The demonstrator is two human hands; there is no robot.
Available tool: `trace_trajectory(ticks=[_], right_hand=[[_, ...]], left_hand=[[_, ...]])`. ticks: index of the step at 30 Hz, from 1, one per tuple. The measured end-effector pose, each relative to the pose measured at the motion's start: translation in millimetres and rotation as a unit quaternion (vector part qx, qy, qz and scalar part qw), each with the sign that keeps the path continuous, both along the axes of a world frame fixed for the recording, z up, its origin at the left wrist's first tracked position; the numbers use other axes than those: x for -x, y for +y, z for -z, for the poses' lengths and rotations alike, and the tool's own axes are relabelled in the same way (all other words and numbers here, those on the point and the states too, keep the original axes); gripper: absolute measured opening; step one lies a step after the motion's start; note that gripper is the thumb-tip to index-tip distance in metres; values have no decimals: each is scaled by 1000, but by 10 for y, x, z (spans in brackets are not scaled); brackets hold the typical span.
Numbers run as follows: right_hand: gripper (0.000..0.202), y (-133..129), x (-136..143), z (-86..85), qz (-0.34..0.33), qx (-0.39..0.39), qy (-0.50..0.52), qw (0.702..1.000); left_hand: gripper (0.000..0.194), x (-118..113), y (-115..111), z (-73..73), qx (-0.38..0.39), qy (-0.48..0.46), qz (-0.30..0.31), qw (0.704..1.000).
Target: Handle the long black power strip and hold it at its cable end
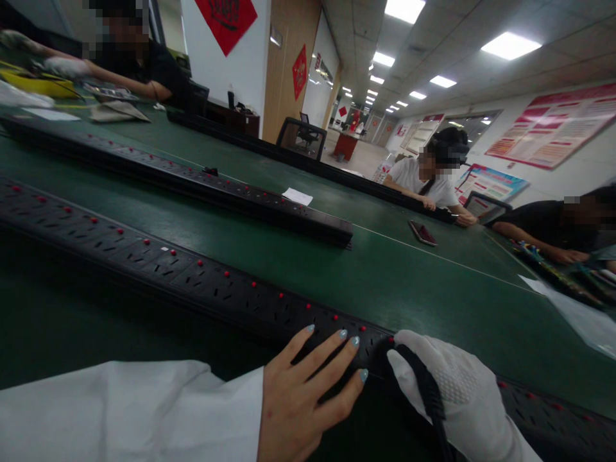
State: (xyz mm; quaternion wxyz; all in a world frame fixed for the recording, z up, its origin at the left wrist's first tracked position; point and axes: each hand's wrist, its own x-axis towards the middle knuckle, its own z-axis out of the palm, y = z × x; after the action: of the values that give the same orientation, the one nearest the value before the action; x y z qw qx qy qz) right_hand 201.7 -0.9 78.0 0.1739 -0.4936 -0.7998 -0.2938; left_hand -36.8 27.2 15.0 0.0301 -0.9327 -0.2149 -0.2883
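Observation:
A long black power strip (192,277) with red dots beside its sockets runs diagonally across the green table in front of me. My left hand (312,391), bare with light blue nails, lies with fingers spread on the strip's near side. My right hand (447,385), in a white dotted glove, is closed around a black power plug (416,372) whose cord (440,430) hangs down toward me. The plug is at a socket of the strip, just right of my left fingertips. My right hand hides how far it is in.
A second black strip (269,205) lies farther back, with a paper slip (297,196) behind it. A phone (422,232) and a plastic sheet (572,314) are to the right. Several people sit around the table; one co-worker's gloved hand (67,67) is at far left.

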Motion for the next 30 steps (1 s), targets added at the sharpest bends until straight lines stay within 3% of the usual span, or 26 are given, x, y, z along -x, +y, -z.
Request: trace_trajectory(ticks=[30], right_hand=[[28,5,-16,23,0,2,15,1000]], left_hand=[[42,0,5,8,5,2,7,1000]])
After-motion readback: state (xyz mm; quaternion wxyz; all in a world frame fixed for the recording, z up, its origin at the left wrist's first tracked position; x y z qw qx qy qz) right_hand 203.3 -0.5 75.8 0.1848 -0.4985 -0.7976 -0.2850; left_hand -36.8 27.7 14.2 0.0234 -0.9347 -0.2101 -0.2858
